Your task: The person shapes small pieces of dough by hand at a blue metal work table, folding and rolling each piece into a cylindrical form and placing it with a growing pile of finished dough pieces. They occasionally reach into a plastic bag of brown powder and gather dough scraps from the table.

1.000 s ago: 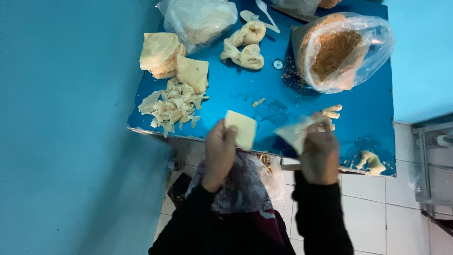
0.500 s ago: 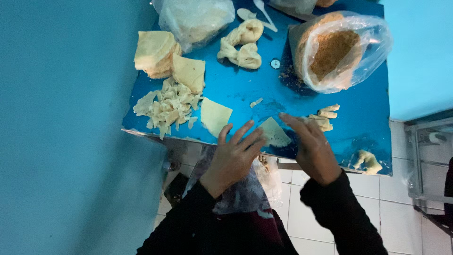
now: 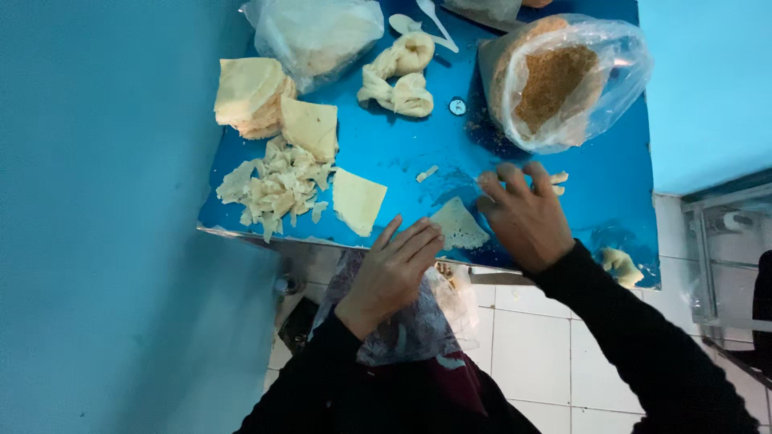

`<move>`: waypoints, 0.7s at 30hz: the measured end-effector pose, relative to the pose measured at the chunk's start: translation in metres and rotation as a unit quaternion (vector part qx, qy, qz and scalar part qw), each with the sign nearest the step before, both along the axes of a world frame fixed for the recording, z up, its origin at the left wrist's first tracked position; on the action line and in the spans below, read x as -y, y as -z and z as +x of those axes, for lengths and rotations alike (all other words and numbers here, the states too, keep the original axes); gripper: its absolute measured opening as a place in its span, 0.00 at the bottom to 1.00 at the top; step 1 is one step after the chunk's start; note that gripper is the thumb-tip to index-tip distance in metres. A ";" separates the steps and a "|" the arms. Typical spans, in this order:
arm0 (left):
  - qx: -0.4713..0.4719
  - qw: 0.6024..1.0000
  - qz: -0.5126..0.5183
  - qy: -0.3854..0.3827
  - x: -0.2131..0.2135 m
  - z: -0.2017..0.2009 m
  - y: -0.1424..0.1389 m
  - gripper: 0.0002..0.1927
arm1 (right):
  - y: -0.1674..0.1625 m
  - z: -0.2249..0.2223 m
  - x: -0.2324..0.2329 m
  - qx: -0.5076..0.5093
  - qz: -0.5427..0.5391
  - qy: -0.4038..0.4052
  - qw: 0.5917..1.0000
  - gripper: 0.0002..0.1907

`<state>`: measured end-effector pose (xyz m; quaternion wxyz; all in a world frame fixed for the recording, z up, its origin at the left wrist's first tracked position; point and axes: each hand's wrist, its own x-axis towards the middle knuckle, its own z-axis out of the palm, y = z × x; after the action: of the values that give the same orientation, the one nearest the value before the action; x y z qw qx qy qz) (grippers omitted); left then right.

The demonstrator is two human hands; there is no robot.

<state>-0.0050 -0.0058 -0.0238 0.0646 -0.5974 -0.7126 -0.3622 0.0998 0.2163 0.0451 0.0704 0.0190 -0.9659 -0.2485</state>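
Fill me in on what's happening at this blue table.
A person in black sleeves works pale dough sheets on a blue table. The left hand rests its fingers on a triangular folded dough piece at the near edge, and the right hand presses flat beside it. A square dough sheet, a heap of torn dough scraps and a clear bag of brown crumbs lie nearby.
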 end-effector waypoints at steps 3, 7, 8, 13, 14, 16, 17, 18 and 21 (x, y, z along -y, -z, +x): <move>0.009 1.000 0.006 0.003 0.001 0.000 -0.001 0.17 | 0.003 0.010 0.017 -0.051 -0.035 -0.023 0.998 0.19; 0.028 1.000 0.006 -0.001 0.000 0.001 0.000 0.16 | 0.001 0.026 0.019 -0.093 -0.140 -0.010 0.986 0.13; 0.033 0.999 0.004 -0.002 -0.001 0.001 0.001 0.16 | -0.004 0.027 0.008 -0.114 -0.191 0.006 0.975 0.14; 0.024 1.000 0.010 -0.006 -0.001 0.002 0.005 0.15 | -0.032 -0.001 -0.073 -0.218 -0.296 0.059 0.928 0.22; 0.024 1.000 0.006 -0.007 0.000 0.003 0.006 0.15 | -0.035 -0.012 -0.086 -0.224 -0.351 0.039 0.908 0.17; 0.019 1.000 0.004 -0.007 -0.001 0.002 0.007 0.16 | -0.032 -0.041 -0.101 -0.220 -0.446 0.055 0.866 0.14; 0.019 1.000 0.002 -0.006 0.000 0.002 0.007 0.16 | -0.028 -0.052 -0.105 -0.224 -0.439 0.065 0.868 0.15; 0.020 1.000 0.000 -0.005 -0.001 0.002 0.007 0.16 | -0.022 -0.063 -0.107 -0.228 -0.431 0.075 0.870 0.17; 0.039 0.999 -0.011 -0.001 -0.002 0.002 0.006 0.17 | -0.004 -0.095 -0.112 -0.259 -0.356 0.108 0.891 0.29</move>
<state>-0.0030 -0.0042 -0.0294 0.0308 -0.5826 -0.7191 -0.3776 0.0052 0.3279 0.0495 0.2929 -0.1770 -0.9331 0.1102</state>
